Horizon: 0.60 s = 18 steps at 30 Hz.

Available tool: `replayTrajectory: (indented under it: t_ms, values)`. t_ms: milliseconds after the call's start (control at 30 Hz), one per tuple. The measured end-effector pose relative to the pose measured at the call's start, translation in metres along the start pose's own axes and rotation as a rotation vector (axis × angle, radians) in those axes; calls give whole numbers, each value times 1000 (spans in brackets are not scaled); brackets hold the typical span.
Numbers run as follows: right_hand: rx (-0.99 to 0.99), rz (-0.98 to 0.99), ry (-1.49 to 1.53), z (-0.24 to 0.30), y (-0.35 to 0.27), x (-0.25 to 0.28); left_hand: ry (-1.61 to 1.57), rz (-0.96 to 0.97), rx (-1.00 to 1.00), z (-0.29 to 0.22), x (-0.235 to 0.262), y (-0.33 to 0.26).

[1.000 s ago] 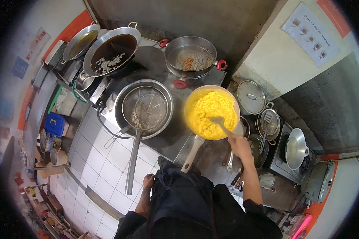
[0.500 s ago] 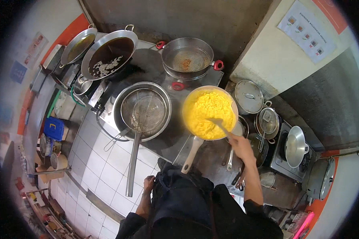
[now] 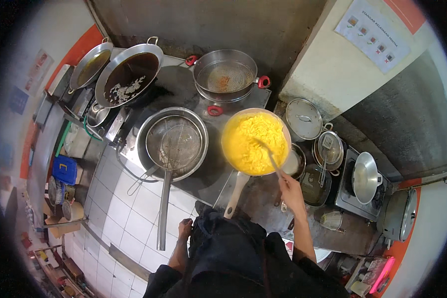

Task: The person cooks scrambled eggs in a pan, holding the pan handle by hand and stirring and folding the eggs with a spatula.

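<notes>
My right hand (image 3: 293, 192) is closed around the handle of a spatula (image 3: 271, 158). Its blade sits in a soft, lumpy yellow food that looks like scrambled egg (image 3: 257, 137). This fills most of a pale frying pan (image 3: 225, 145), whose beige handle points toward me and is not held. By my left side, away from the cookware, my left hand (image 3: 185, 228) hangs with its fingers curled in and nothing seen in them. Closest to it is the long metal handle of a strainer (image 3: 176, 144) lying in a steel bowl (image 3: 143, 149).
Behind the frying pan stands a perforated steamer pot (image 3: 224, 62) with red handles. A wok of dark oil (image 3: 134, 69) and a smaller wok (image 3: 89, 67) are at the far left. To the right are a lidded pot (image 3: 303, 119) and a gas stove (image 3: 345, 191) bearing a metal pan (image 3: 366, 179).
My right hand has moved slightly left and nearer to me, and the spatula's blade has shifted left and farther away within the yellow food. The whole view has tilted a little.
</notes>
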State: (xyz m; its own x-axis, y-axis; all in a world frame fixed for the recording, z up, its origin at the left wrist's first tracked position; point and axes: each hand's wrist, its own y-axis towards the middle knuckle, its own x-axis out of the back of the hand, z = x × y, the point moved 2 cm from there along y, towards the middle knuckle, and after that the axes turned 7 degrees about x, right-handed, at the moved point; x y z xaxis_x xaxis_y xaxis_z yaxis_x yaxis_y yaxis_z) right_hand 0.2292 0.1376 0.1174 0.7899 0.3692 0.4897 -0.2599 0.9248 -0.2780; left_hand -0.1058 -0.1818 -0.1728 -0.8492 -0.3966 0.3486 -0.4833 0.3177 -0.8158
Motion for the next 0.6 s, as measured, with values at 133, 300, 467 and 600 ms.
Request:
replayTrajectory:
  t_ms: [133, 300, 467, 600]
  values:
    - [-122, -197, 362, -9, 0, -8, -10, 10, -28, -2, 1, -3]
    - [-168, -354, 558, -11, 40, -19, -73, 34, -50, 9, 4, 1]
    - [-133, -229, 461, -20, 96, -18, -53, -6, -81, 15, 6, -2]
    - [-48, 46, 130, 17, 112, -8, -30, -16, 8, 24, 8, -8]
